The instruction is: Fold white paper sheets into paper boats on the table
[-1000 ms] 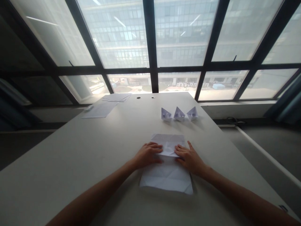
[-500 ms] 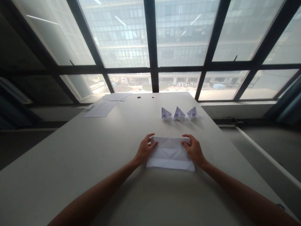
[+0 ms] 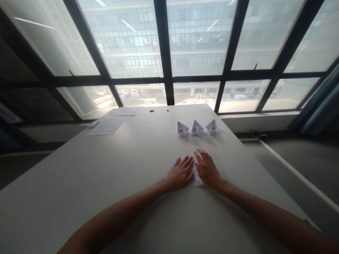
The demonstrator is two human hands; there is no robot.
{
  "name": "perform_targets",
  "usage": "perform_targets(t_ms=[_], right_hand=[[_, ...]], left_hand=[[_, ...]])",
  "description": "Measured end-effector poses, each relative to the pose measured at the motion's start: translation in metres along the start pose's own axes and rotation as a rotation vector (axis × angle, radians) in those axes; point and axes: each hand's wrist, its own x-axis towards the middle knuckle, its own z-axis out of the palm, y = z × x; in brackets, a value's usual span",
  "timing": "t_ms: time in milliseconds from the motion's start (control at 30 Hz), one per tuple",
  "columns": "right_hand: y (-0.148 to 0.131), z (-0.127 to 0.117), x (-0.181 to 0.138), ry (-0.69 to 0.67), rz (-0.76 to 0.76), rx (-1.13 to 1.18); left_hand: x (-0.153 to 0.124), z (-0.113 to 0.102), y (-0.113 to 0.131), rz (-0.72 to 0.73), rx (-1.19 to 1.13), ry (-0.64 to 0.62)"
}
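A folded sheet of white paper lies on the white table, mostly hidden under my two hands. My left hand rests flat on it with the fingers stretched forward. Close on the other side, my right hand is over the paper's right part, its fingers extended and somewhat apart. Neither hand grips anything. Beyond them three folded paper boats stand in a row: a left one, a middle one and a right one.
Flat white sheets lie at the table's far left, with more sheets behind them. The table has a round hole near its far edge. Large windows rise behind it.
Both hands have let go of the paper's side edges and come together on top of it. The paper now looks narrower, apparently folded over. The view has shifted slightly.
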Motion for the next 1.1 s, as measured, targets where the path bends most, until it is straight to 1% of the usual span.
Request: perform_targets(t_ms=[67,167,300,433,533,700,833,933,1000,1067,1100], right_hand=[[-0.009,0.009,0.002,-0.098,-0.026,0.056],[-0.013,0.023,0.003,-0.225,0.025,0.068],[-0.008,0.025,-0.003,-0.296,0.117,-0.044],[0.002,0.019,-0.010,-0.306,0.137,-0.123],[0.014,0.016,-0.010,-0.319,0.159,-0.152],[0.036,0.011,-0.010,-0.307,0.247,-0.207],[0.040,0.012,-0.011,-0.305,0.277,-0.219],[0.040,0.014,-0.010,-0.313,0.290,-0.211],[0.040,0.014,-0.010,-0.312,0.298,-0.205],[0.037,0.012,-0.009,-0.286,0.299,-0.199],[0.035,0.011,-0.009,-0.262,0.290,-0.196]], left_hand=[[0.008,0.002,-0.002,0.032,0.025,0.008],[0.016,0.004,-0.007,0.087,0.048,0.002],[0.016,0.004,-0.012,0.049,0.029,-0.013],[0.007,0.002,-0.019,-0.033,0.031,-0.028],[-0.001,-0.001,-0.026,-0.090,0.044,-0.045],[-0.012,-0.002,-0.037,-0.192,0.060,-0.045],[-0.014,-0.004,-0.039,-0.271,0.064,-0.051],[-0.010,-0.006,-0.034,-0.306,0.090,-0.038],[-0.006,-0.008,-0.027,-0.281,0.122,0.018],[-0.004,-0.008,-0.019,-0.182,0.127,0.074],[-0.003,-0.008,-0.016,-0.121,0.111,0.078]])
